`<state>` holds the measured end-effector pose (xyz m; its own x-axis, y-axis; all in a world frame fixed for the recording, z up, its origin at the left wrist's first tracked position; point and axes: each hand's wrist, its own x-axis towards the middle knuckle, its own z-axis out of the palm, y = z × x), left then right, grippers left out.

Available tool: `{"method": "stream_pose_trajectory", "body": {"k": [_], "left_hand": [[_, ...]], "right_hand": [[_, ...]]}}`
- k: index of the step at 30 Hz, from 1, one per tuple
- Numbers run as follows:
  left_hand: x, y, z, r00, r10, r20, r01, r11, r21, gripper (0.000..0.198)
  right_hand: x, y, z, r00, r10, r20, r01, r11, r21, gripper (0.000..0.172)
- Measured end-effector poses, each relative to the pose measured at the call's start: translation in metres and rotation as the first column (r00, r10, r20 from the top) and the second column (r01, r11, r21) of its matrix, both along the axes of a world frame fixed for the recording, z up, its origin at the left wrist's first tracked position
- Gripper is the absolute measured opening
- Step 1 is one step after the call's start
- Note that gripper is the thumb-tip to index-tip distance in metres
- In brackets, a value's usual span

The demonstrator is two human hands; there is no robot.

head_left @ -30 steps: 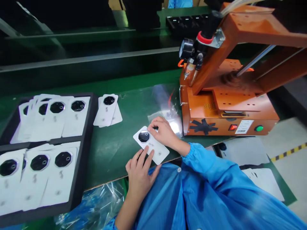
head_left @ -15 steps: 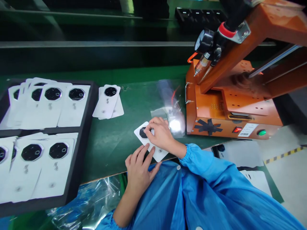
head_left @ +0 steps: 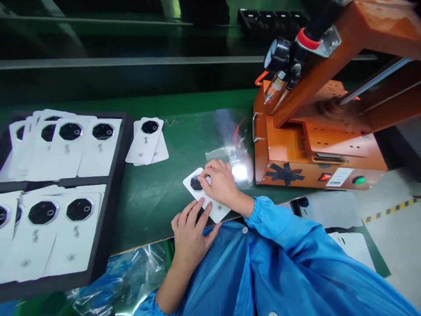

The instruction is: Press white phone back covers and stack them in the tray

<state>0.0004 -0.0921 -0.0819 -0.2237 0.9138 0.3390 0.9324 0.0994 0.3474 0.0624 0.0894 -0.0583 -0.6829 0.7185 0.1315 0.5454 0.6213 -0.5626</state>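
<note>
A white phone back cover (head_left: 219, 213) with a black octagonal camera window lies aslant near the front edge of the green work surface. My left hand (head_left: 191, 230) has its fingers spread, the fingertips resting at the cover's left edge. Over the upper part of the cover is my right hand (head_left: 221, 182), its thumb and fingers pinched together beside the camera window. What those fingers pinch, if anything, is hidden. Two similar phone back covers (head_left: 144, 145) lie overlapped on the mat, up and to the left of my hands.
At the left, a black tray (head_left: 113, 193) holds several overlapping white covers in compartments. An orange press machine (head_left: 279, 153) with a pressure gauge (head_left: 277, 55) stands to the right. Clear plastic film (head_left: 241, 162) lies beside it. Plastic bags (head_left: 131, 272) sit below the table edge.
The camera view has shifted very slightly. Both hands and the cover stay almost where they were.
</note>
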Motion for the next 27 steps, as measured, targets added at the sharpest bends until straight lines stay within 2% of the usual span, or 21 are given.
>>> {"method": "stream_pose_trajectory", "body": {"k": [11,16,20,21,23,25,27], "left_hand": [[-0.002,-0.001,-0.003,0.999,-0.023,-0.026,0.023,1.0,0.001,0.048],[-0.002,0.0,-0.005,0.999,-0.029,-0.035,0.03,1.0,0.007,0.049],[-0.002,0.001,-0.003,0.999,-0.034,-0.04,0.035,0.999,0.008,0.049],[-0.003,0.0,-0.002,0.998,-0.04,-0.038,0.04,0.999,0.005,0.048],[-0.007,-0.002,0.002,0.998,-0.066,-0.023,0.066,0.998,0.001,0.048],[-0.011,-0.005,0.005,0.993,-0.112,0.027,0.111,0.993,0.031,0.049],[-0.015,-0.005,0.01,0.981,-0.159,0.109,0.147,0.983,0.106,0.049]], "right_hand": [[0.004,-0.002,-0.001,0.999,0.041,0.006,-0.041,0.987,0.156,0.017],[0.001,-0.003,-0.004,0.996,0.04,0.074,-0.057,0.971,0.233,0.017],[0.015,-0.009,0.008,0.999,0.032,0.007,-0.033,0.965,0.261,0.034],[0.023,-0.011,0.016,0.998,0.059,-0.014,-0.053,0.965,0.255,0.035],[0.047,-0.016,0.037,0.981,0.192,-0.003,-0.187,0.96,0.21,0.031],[0.072,-0.021,0.057,0.924,0.377,0.06,-0.381,0.916,0.125,0.034],[0.093,-0.029,0.068,0.855,0.502,0.126,-0.514,0.853,0.091,0.043]]}}
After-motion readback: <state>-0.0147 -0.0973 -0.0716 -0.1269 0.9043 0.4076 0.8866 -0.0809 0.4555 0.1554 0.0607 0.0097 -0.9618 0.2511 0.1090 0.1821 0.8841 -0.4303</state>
